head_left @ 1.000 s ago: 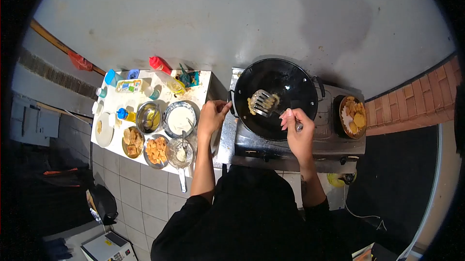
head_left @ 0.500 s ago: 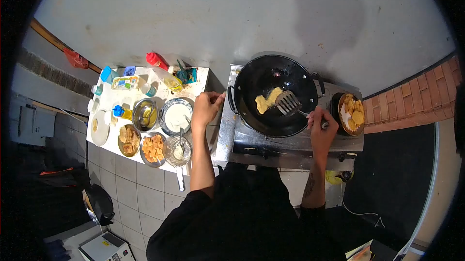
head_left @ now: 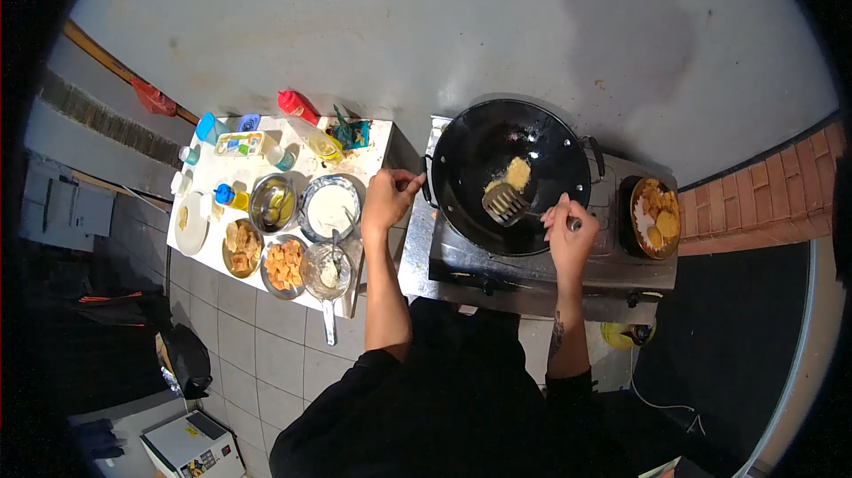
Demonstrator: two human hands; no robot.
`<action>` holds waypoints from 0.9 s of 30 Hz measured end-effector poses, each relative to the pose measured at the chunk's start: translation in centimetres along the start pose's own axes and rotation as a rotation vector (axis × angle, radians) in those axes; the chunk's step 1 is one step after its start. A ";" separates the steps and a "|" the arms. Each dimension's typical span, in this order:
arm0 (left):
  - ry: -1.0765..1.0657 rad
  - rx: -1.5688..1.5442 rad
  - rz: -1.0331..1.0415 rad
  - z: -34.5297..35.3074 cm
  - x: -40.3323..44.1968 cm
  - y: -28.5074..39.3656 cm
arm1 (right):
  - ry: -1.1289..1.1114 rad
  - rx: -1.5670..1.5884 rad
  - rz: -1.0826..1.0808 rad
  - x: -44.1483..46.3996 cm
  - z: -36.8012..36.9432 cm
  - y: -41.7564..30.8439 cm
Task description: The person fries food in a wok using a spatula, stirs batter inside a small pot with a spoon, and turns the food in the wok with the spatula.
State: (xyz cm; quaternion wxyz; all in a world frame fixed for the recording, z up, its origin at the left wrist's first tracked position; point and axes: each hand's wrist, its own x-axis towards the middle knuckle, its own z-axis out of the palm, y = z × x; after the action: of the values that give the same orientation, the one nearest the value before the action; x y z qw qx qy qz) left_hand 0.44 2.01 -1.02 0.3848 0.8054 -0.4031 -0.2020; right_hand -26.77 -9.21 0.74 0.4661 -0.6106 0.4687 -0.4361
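Observation:
A black wok [head_left: 466, 136] sits on the steel stove, with several rivets on its inner wall. My left hand [head_left: 389, 201] is closed with its fingertips at the wok's left handle [head_left: 429, 183]. In my right hand [head_left: 570, 237] is the handle of a slotted spatula [head_left: 506, 205], its head low inside the wok. Golden battered pieces [head_left: 518, 173] lie in the wok, touching or close together; the spatula head covers part of them.
Right of the wok, a basket [head_left: 666, 249] holds fried pieces on white paper. The left table carries a bowl of white batter [head_left: 332, 210], a plate of orange chunks [head_left: 285, 265], a strainer [head_left: 327, 287], an oil bottle [head_left: 318, 141] and a red bottle [head_left: 297, 106].
The spatula head has moved left and toward me, over part of the battered pieces, which now lie differently. My left fingertips have come closer to the wok handle. The view has shifted slightly.

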 end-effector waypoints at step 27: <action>0.076 -0.037 0.081 0.9 0.3 -1.1 | -0.029 0.005 -0.251 3.1 -1.2 1.4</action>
State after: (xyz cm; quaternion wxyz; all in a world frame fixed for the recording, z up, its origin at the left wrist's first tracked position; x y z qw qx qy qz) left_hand 0.58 1.73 -2.46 0.4225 0.7882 -0.4167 -0.1632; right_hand -27.64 -12.59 -0.11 0.4160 -0.6697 0.3808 -0.4832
